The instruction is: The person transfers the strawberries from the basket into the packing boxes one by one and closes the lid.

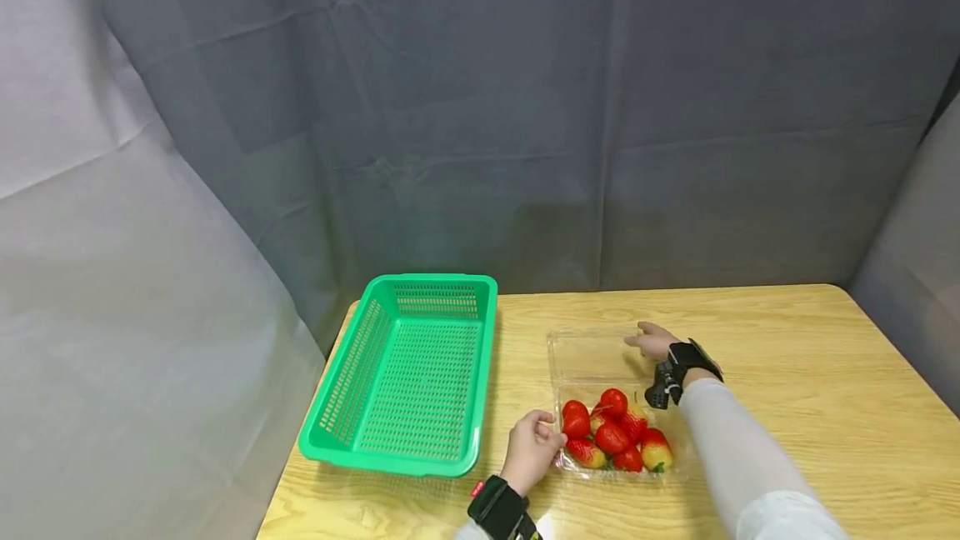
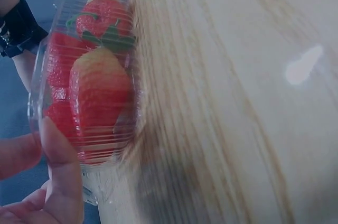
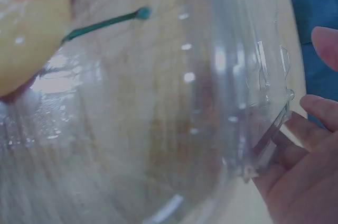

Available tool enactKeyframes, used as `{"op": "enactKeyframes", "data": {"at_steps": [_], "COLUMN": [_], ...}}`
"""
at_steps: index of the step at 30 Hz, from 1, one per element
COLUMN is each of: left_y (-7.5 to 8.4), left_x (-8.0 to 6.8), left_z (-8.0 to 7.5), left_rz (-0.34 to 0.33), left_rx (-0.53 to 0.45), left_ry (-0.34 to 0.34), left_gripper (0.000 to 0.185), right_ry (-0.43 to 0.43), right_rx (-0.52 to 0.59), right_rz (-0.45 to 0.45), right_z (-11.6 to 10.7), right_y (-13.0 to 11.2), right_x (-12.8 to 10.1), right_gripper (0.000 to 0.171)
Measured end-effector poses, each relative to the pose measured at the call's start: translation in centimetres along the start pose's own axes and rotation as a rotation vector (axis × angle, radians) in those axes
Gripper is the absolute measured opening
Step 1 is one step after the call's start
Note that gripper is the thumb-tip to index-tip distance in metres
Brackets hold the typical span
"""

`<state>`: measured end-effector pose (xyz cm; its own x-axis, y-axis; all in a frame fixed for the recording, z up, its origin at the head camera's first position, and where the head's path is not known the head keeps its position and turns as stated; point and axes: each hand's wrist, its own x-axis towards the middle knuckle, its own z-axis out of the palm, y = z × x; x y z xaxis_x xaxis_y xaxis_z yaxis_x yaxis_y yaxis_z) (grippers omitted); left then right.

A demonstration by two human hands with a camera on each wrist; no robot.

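A clear plastic clamshell box (image 3: 158,118) holds several red and yellowish strawberries (image 1: 611,438), some with green stems. Its transparent lid (image 1: 588,357) lies folded back on the far side. At the box's left side, my left hand (image 1: 528,450) pinches the rim between thumb and forefinger, as the left wrist view shows. My right hand (image 1: 654,342) reaches over to the lid's right edge. In the right wrist view its fingers (image 3: 311,129) touch the clear plastic edge from outside, with the thumb held apart. The fingers are partly hidden behind the plastic.
A green plastic basket (image 1: 476,407) with slotted walls stands to the left of the box on the wooden table (image 1: 810,373). Grey cloth (image 1: 480,123) hangs behind the table, and lighter cloth (image 1: 135,315) hangs at the left.
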<state>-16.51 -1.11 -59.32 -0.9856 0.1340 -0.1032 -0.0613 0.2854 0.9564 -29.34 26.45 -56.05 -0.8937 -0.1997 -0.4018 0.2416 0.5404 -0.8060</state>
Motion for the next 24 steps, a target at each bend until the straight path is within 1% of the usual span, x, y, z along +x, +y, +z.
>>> {"op": "enactKeyframes", "data": {"at_steps": [2, 4, 8, 9, 11, 13, 17, 20, 22, 24], "left_y": [0.0, 0.0, 0.1, 0.2, 0.3, 0.5, 0.6, 0.5, 0.4, 0.2], "left_x": [0.1, 0.1, -0.1, -0.2, -0.3, -0.5, -0.6, -0.7, -0.8, -0.9], "left_z": [0.1, 0.1, 0.0, -0.1, -0.2, -0.2, -0.3, -0.4, -0.3, -0.2], "left_rz": [0.001, 0.002, 0.017, 0.019, 0.024, 0.022, 0.019, 0.018, 0.014, 0.01], "left_rx": [-0.004, -0.008, -0.014, -0.013, -0.013, -0.022, -0.034, -0.057, -0.087, -0.12], "left_ry": [-0.008, -0.008, 0.004, 0.009, 0.012, 0.011, 0.006, 0.005, 0.001, -0.003], "left_gripper": [0.026, 0.026, 0.025, 0.025, 0.026, 0.026, 0.027, 0.029, 0.03, 0.031], "right_ry": [0.057, 0.12, 0.197, 0.21, 0.237, 0.261, 0.319, 0.388, 0.441, 0.478], "right_rx": [0.015, 0.086, 0.222, 0.235, 0.211, 0.159, 0.07, 0.026, 0.022, 0.057], "right_rz": [-0.042, -0.087, -0.209, -0.234, -0.283, -0.317, -0.394, -0.417, -0.424, -0.442], "right_z": [-0.3, -0.7, -2.2, -2.5, -3.0, -3.1, -2.1, -0.4, 1.0, 2.4], "right_y": [-0.3, -0.9, -2.4, -2.8, -3.3, -3.8, -3.5, -2.6, -1.8, -0.8], "right_x": [-0.2, -0.6, -2.7, -3.5, -5.1, -6.8, -9.9, -12.0, -13.2, -14.3], "right_gripper": [0.071, 0.068, 0.067, 0.067, 0.064, 0.06, 0.046, 0.033, 0.024, 0.018]}}
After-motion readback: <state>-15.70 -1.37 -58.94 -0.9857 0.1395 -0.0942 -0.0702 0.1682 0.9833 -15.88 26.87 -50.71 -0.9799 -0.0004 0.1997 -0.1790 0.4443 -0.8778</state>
